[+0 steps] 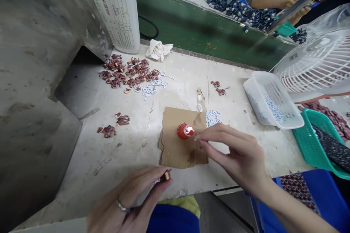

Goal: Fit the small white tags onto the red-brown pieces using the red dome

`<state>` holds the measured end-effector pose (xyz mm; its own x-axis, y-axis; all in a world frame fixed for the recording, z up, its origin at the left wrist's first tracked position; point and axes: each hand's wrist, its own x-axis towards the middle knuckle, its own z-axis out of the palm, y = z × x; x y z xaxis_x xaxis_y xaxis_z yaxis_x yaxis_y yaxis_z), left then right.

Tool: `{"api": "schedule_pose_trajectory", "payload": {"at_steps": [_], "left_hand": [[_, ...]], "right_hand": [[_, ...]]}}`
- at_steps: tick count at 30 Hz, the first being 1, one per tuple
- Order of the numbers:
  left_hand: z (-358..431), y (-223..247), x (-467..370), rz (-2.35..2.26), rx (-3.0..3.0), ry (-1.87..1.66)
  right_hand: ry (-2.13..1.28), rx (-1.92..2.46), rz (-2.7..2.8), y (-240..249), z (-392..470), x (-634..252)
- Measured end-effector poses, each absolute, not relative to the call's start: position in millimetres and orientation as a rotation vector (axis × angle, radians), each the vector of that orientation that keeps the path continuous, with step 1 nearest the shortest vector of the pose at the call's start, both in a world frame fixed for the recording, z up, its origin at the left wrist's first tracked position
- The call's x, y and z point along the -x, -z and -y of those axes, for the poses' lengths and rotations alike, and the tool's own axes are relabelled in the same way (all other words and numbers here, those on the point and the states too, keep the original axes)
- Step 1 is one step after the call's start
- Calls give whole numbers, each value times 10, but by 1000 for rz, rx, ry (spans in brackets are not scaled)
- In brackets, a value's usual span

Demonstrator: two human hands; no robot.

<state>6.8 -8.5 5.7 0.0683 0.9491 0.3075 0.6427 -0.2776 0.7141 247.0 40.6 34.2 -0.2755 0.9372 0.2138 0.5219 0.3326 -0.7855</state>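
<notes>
My left hand (136, 198), with a ring on one finger, pinches a small brown figure (166, 176) at the table's front edge. My right hand (235, 151) holds a tiny pale piece (195, 139) between thumb and fingertips, just right of a small red pot (183, 131). The pot stands on a torn cardboard sheet (175, 153). Small pale pieces (213, 118) lie by the sheet's right edge. Many brown figures (131, 71) are heaped at the back left beside more pale pieces (149, 90). Two figures (106, 131) lie nearer on the left, two others (218, 88) at the back right.
A large white jug (120, 14) and crumpled white cloth (158, 50) stand at the back. Metal housing (32, 98) borders the left. On the right are a white basket (254, 98), a green basket (303, 142) and a fan (319, 62). People work beyond the green partition (191, 25).
</notes>
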Motion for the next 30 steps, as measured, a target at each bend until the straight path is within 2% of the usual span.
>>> {"api": "schedule_pose_trajectory", "payload": {"at_steps": [4,7,21,27,30], "left_hand": [[117,-61,-127,-1476,-1954,-1067],[107,-48,-162,-1485,-1942,-1117],[99,-2,-182,-1331,-1924,-1172],[63,-14,-191,-1329,-1985,-1205],[44,-35,-197,-1316,-1949,-1160]], "right_hand": [[-1042,1155,1805,-411,-247,-2310],[-1101,1088,1745,-405,-171,-2223],[-1161,1089,1820,-350,-152,-2203],[-894,1061,2089,-401,-135,-2249],[-963,1079,2048,-424,-140,-2257]]}}
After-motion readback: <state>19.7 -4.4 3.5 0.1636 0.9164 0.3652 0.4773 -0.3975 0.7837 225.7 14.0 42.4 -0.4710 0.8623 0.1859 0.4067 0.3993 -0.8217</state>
